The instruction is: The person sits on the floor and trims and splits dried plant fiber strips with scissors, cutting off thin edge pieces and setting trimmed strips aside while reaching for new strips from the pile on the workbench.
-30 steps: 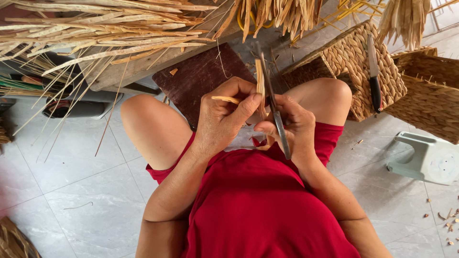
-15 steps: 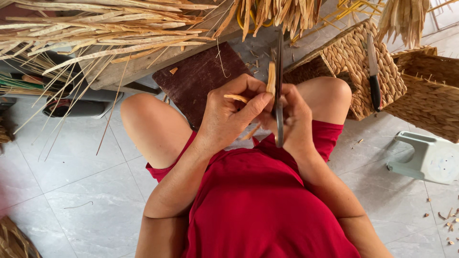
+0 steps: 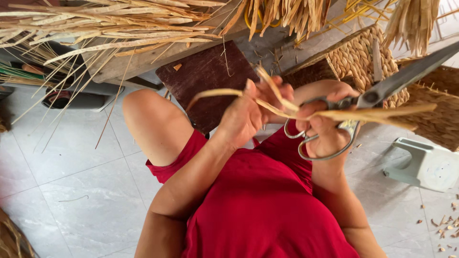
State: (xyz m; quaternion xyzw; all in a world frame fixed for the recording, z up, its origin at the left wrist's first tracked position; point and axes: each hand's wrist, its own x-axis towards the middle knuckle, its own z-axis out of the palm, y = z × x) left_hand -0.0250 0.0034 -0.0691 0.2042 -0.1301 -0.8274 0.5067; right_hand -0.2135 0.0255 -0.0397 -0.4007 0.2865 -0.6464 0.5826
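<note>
Seated worker, red clothes. Left hand [image 3: 246,117] pinches dried straw strip [image 3: 287,107], keeping it taut above lap. Right hand [image 3: 325,131], fingers closed through handles of scissors [image 3: 377,93], blades pointing away along strip. Woven basket [image 3: 356,59] beside knee, dried reeds [image 3: 119,24] piled nearby.

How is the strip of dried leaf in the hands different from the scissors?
The dried leaf strip is tan, thin and bendy, curling between both hands, while the scissors are grey metal, stiff and straight. The left hand pinches the strip; the right hand holds the scissors by their loop handles, along with the strip's other end. The strip is flat; the scissors have pointed blades. Both are long and narrow.
</note>
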